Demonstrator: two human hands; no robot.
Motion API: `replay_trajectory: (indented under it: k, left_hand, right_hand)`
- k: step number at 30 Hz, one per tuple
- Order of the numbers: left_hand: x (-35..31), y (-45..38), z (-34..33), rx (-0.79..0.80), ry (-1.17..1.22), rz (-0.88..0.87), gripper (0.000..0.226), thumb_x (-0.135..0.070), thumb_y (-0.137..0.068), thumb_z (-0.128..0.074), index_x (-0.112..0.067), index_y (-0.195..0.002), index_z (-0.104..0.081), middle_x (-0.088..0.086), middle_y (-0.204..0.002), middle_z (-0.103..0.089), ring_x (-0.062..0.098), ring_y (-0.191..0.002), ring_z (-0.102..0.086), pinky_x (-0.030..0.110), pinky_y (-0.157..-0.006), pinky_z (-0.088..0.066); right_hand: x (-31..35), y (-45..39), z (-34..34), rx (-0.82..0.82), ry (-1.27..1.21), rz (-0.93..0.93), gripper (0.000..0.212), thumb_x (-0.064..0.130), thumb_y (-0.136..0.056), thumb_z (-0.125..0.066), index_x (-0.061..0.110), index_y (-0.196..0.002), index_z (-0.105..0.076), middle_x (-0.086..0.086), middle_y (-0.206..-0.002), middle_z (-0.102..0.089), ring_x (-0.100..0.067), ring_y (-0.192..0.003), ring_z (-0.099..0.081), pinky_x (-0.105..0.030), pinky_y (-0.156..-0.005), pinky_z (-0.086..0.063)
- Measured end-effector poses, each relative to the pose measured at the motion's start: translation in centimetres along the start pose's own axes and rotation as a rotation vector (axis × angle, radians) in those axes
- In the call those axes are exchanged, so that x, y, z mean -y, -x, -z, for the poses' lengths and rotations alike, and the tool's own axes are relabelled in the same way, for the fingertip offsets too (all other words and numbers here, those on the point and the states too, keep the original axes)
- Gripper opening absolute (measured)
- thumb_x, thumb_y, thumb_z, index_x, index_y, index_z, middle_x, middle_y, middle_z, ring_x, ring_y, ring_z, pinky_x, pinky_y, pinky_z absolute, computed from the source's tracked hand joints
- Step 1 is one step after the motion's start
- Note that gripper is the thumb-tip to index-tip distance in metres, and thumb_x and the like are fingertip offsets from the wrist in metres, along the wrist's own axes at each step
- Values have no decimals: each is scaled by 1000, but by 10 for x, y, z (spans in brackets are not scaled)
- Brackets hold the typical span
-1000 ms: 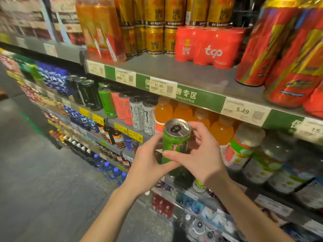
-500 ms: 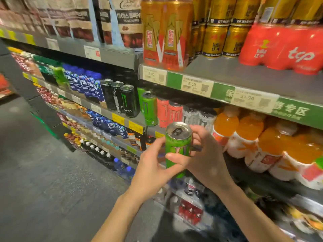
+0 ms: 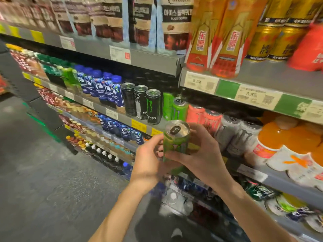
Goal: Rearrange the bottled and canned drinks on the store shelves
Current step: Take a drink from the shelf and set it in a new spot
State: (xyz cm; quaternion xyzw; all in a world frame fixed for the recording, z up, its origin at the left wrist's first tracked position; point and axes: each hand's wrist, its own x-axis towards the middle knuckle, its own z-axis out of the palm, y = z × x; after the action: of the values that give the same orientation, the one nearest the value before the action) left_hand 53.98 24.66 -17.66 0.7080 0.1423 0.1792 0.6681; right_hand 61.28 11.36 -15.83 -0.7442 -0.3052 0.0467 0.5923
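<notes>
Shelving: the grey metal store shelves (image 3: 272, 74) run from far left to near right. Against the earlier pictures the view has swung left — the brown coffee pouches (image 3: 174, 23) on the top tier now fill the upper middle, and the red multipack has slid to the right edge.
Floor: the grey speckled aisle floor (image 3: 43, 180) takes the whole lower left, wide open room beside the shelving.
Middle tier: black Monster cans (image 3: 141, 102) stand at the shelf lip, then two bright green cans (image 3: 180, 109), pink cans (image 3: 209, 119), silver-grey cans (image 3: 239, 131) and orange drink bottles (image 3: 276, 137) to the right. The front edge carries yellow price tags (image 3: 139, 125).
Upper right tier: tall orange-and-red bottles (image 3: 229, 41) stand at the shelf's left end, just above the green and white label strip (image 3: 227, 89); gold cans (image 3: 272, 41) sit behind them.
Held item: the light green drink can with a silver top (image 3: 176, 138) is upright in the air, in front of the middle tier's lip, just below the bright green cans — apart from the shelf, as before.
Hands: the left hand (image 3: 148, 163) grasps the can's left side from below; the right hand (image 3: 201, 152) wraps fingers round its right side. Both keep the same hold as a second ago.
</notes>
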Motion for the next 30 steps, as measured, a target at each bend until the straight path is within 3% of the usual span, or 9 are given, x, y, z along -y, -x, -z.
replay_trajectory:
  k: [2, 5, 7, 10, 14, 19, 24, 27, 30]
  left_hand:
    - [2, -17, 10, -13, -5, -14, 60, 33, -59, -71, -15, -96, -72, 13, -85, -73, 17, -74, -63, 27, -65, -56]
    - [4, -41, 20, -2, 20, -15, 56, 13, -56, -86, -16, -102, -75, 14, -96, -76, 33, -90, -73, 46, -80, -60]
    - [1, -57, 23, 14, 107, 65, 48, 7, -58, -87, -15, -100, -77, 19, -99, -75, 36, -92, -72, 53, -81, -61]
    - [7, -77, 28, 53, 48, 83, 48, 21, -65, -80, -8, -102, -72, 26, -95, -71, 26, -85, -63, 39, -80, -61]
    - [9, -97, 39, 67, -71, 19, 54, -12, -52, -92, -25, -101, -74, -1, -96, -77, 25, -95, -72, 39, -85, -61]
    - [14, -112, 55, 93, -136, -19, 53, 6, -61, -90, -18, -104, -69, -9, -88, -77, -1, -77, -68, 15, -68, -52]
    - [18, -134, 71, 197, -215, -135, 49, -11, -67, -92, -20, -107, -66, -9, -96, -73, 4, -87, -69, 22, -74, -55]
    - [21, -142, 79, 198, -294, -261, 59, -36, -64, -91, -32, -114, -59, -10, -108, -65, 0, -101, -63, 15, -81, -50]
    - [26, -152, 92, 183, -341, -312, 67, -31, -65, -93, -33, -119, -54, -14, -115, -56, -10, -109, -55, 6, -87, -44]
  right_hand:
    - [-3, -15, -3, 53, -17, 11, 68, 31, -64, -95, 23, -121, -59, 12, -109, -73, -8, -103, -70, -40, -91, -58]
    - [-11, -37, -5, 78, -28, 42, 68, 27, -70, -92, 19, -127, -57, 8, -117, -71, -15, -108, -69, -45, -94, -56]
    - [-18, -52, -7, 73, -18, 45, 71, 19, -70, -92, 20, -131, -55, 12, -120, -69, -11, -112, -67, -43, -96, -56]
    - [-25, -70, -10, 89, 11, 35, 79, 18, -68, -93, 30, -135, -52, 19, -123, -66, -4, -116, -63, -39, -97, -56]
    - [-27, -91, -18, 103, 28, 67, 78, 15, -67, -93, 46, -128, -55, 22, -120, -66, -4, -116, -63, -34, -96, -57]
    - [-26, -107, -31, 67, 73, 122, 62, 11, -66, -93, 27, -120, -67, 13, -114, -69, -12, -110, -67, -33, -88, -60]
    - [-22, -118, -44, -44, 215, 216, 62, 13, -62, -95, 20, -118, -68, 12, -114, -68, -11, -107, -67, -30, -86, -58]
    - [-18, -123, -50, -146, 311, 256, 59, 10, -61, -93, 17, -114, -68, 12, -109, -69, -6, -101, -67, -21, -85, -54]
    - [-16, -130, -54, -222, 438, 241, 57, 17, -61, -95, 16, -113, -70, 10, -107, -68, -3, -97, -66, -17, -85, -52]
